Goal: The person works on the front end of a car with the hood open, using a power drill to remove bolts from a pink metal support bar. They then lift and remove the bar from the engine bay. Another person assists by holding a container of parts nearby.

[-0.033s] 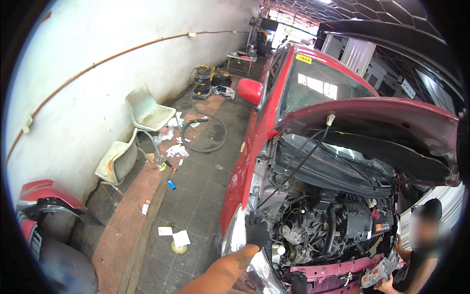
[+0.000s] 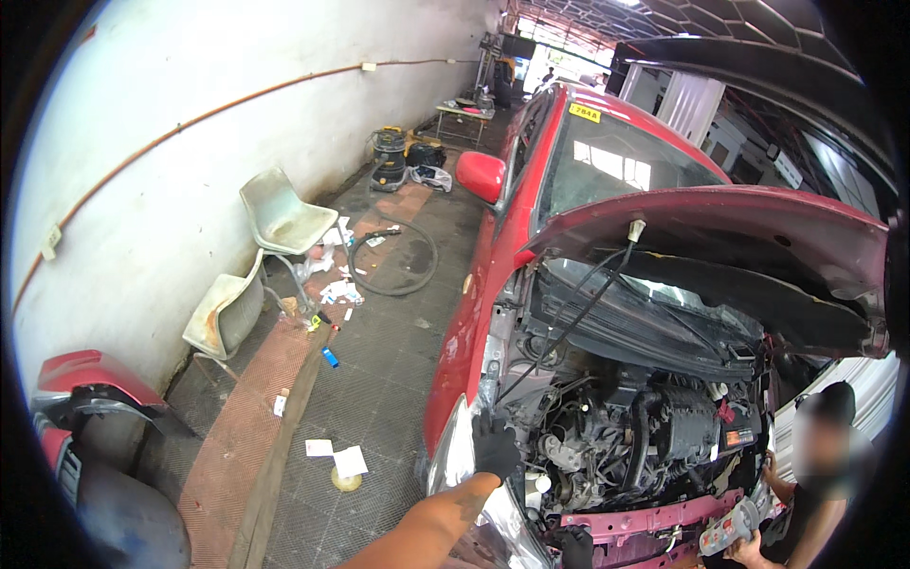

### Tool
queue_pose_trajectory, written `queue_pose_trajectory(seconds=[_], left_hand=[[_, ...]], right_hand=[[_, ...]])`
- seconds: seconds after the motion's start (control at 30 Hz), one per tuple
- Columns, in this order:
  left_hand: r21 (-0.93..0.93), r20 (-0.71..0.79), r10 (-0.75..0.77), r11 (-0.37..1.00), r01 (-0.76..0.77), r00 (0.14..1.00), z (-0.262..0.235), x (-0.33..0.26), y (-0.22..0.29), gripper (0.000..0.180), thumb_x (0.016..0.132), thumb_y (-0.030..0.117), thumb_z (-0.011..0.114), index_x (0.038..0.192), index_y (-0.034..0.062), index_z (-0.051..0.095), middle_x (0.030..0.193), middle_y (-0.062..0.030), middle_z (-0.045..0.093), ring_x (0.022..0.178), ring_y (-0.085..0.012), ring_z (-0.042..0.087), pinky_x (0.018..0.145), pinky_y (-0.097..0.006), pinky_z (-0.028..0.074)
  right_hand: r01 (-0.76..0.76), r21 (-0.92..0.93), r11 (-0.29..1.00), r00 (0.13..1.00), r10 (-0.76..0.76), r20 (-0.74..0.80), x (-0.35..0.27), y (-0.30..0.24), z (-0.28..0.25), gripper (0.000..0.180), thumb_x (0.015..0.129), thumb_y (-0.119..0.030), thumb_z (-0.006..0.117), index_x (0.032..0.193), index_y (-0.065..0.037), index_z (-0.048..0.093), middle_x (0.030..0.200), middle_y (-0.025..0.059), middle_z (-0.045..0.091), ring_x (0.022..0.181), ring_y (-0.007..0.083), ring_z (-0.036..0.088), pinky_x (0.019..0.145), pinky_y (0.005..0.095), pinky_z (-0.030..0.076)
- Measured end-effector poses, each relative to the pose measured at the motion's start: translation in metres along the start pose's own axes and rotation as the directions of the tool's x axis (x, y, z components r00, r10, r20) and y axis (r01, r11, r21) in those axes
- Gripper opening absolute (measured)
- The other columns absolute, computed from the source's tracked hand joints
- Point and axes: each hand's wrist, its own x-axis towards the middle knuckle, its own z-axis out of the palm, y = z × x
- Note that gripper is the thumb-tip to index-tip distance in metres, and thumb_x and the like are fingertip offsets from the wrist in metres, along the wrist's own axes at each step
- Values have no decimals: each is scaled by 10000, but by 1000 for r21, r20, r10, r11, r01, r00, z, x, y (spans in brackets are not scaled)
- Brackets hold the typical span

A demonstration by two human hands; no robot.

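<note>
My left hand [image 2: 497, 449], in a black glove, reaches in from the lower edge. It lies over the top inner edge of a clear headlight [image 2: 453, 455] at the front corner of a red car [image 2: 464, 346], with the fingers closed over that edge and partly lost against the dark engine bay. A dark gloved shape at the pink-red front crossbar [image 2: 654, 520] appears to be my right hand [image 2: 575, 547]; its fingers cannot be made out. The hood [image 2: 739, 213] stands raised over the exposed engine [image 2: 678, 427].
At the right front, another person [image 2: 820, 503] crouches, one hand on a clear lamp-like piece [image 2: 728, 531]. Removed red body panels [image 2: 100, 379] lie at left. Two worn chairs [image 2: 284, 220], a coiled hose [image 2: 417, 284], paper scraps [image 2: 351, 462] and a wooden plank [image 2: 284, 446] are on the floor.
</note>
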Motion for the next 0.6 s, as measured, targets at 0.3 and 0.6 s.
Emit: queue_pose_trajectory(seconds=[0.3,0.6], left_hand=[[133,44,-10,991,5,999,-3,1,6,295,743,290,633,961,128,746,1223,-130,578,1369,-445,332,1164,-570,140],[83,62,-18,997,12,998,-4,2,7,298,758,273,634,959,84,747,1259,-169,556,1368,-463,329,1160,-586,151]], right_hand=[[-242,465,852,965,260,26,-18,-30,11,167,975,-161,608,982,-8,674,916,79,705,815,153,665,767,294,542],[-11,-102,995,1000,13,20,-15,49,-14,168,965,-154,577,1015,-13,653,931,97,695,848,188,665,780,342,530]])
